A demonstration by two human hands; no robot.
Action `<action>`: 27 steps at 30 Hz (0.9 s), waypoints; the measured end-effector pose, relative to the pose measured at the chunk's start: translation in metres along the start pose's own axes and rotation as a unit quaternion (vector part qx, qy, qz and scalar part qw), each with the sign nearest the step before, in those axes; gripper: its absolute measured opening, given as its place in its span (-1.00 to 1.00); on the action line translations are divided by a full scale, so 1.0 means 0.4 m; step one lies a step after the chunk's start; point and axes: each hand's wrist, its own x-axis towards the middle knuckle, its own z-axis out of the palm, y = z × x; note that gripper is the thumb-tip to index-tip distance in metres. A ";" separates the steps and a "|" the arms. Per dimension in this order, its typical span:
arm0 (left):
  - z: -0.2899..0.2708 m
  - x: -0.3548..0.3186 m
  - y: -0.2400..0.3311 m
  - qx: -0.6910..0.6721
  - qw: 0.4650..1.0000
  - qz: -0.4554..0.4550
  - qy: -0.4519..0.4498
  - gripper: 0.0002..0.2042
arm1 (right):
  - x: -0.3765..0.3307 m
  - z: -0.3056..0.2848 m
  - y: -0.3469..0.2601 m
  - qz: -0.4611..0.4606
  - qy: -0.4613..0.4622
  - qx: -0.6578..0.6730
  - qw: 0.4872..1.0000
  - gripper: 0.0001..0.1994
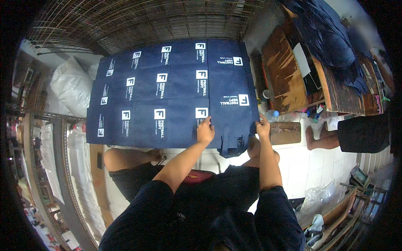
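Navy fabric bags (144,90) with white printed marks lie overlapped in rows, making a wide sheet in front of me. At the near right corner is one more navy fabric bag (231,121), its dark handles (233,144) drooping past the near edge. My left hand (206,131) pinches this bag's left edge between thumb and fingers. On the opposite side, my right hand (263,127) has its fingers closed at the bag's right edge. What lies under the bags is hidden.
Wire racks (167,25) stand behind the bags, and a white plastic sack (72,85) sits to the left. A wooden cabinet (284,71) draped with dark cloth (322,35) stands at right. Beside my right hand is a clear bottle with a blue cap (273,115). Another person's legs (326,140) show farther right.
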 end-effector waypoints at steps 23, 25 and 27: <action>-0.225 -0.068 -0.033 -0.002 0.998 -0.027 0.055 -0.37 | -0.053 -0.004 -0.094 0.031 -0.007 -0.070 0.997 -0.53; -0.237 -0.067 -0.028 -0.016 0.998 -0.002 0.069 -0.37 | -0.047 -0.015 -0.095 0.033 0.011 -0.082 0.996 -0.55; -0.258 -0.049 -0.021 -0.045 0.995 0.027 0.087 -0.37 | -0.038 -0.028 -0.082 0.040 0.073 -0.066 0.994 -0.57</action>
